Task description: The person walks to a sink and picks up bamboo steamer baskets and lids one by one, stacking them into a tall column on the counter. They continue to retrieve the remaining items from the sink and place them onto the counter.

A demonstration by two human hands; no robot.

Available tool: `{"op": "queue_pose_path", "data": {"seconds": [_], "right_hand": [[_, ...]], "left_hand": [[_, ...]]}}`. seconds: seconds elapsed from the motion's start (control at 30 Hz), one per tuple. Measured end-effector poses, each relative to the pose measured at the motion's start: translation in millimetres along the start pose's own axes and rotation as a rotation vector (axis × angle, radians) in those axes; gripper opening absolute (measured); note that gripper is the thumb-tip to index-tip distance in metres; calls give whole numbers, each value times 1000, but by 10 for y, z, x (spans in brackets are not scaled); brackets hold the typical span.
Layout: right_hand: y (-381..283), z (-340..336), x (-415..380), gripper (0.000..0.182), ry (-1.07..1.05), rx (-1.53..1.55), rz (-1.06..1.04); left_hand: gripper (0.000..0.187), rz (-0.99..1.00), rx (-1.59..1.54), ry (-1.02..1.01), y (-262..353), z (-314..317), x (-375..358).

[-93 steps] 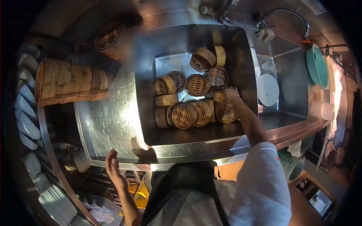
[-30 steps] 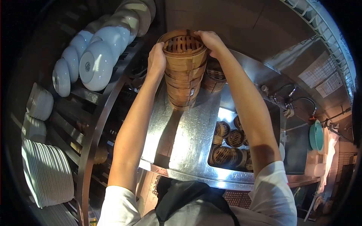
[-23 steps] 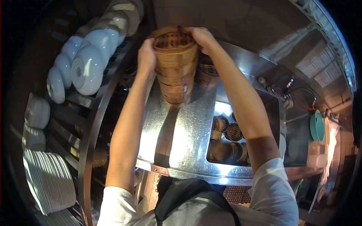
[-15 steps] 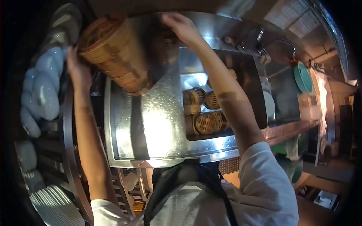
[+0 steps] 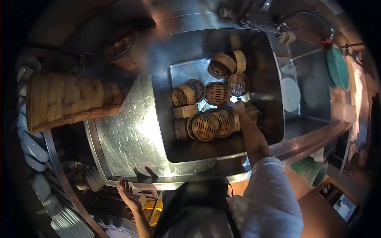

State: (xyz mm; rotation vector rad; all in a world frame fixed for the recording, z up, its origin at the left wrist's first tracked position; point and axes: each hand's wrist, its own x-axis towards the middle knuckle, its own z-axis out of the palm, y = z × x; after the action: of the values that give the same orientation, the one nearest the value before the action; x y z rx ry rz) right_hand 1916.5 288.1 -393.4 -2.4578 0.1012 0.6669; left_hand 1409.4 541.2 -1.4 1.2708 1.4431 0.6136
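From where I stand, the person's right hand is down inside the deep sink, with the arm reaching in over the front edge, right of the middle. The nearest piece is a round slatted steamer, lying face up just to the left of the fingers and a little farther toward the back; another steamer sits close on the right side of the hand, partly in shadow. The fingers point down among the baskets and look bunched, but I can't tell whether they grip anything. More bamboo baskets lie along the front of the cluster, overlapping and tilted against each other, to the left of the wrist. Toward the back of the sink, a deep ring leans beside another on its side. The left hand hangs wide open just outside the front edge of the counter, near its left corner, palm up with the fingers apart, well away from the baskets. On the left side of that counter rises a tall stack of steamers, with a shorter stack behind it toward the back. Over in the right-hand basin rests a white plate.
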Motion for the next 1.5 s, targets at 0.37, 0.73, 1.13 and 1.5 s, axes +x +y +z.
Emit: {"op": "queue_pose_path", "data": {"seconds": [0.37,0.73,1.13,1.5], "right_hand": [[-1294,-766,-641,55,-7,237,-236],[-3178,-2104,-3594,62,113,122,-1435],[-5883,-1599,-4526,89,-627,898,-1474],[-6590,-955,-4459,70,-116,582,-1367]], "left_hand": [[43,155,183,-214,534,1047,-322],[68,348,-267,-835,2057,1936,383],[51,774,-859,-435,3637,101,1182],[44,631,-598,-488,3710,116,2617]]}}
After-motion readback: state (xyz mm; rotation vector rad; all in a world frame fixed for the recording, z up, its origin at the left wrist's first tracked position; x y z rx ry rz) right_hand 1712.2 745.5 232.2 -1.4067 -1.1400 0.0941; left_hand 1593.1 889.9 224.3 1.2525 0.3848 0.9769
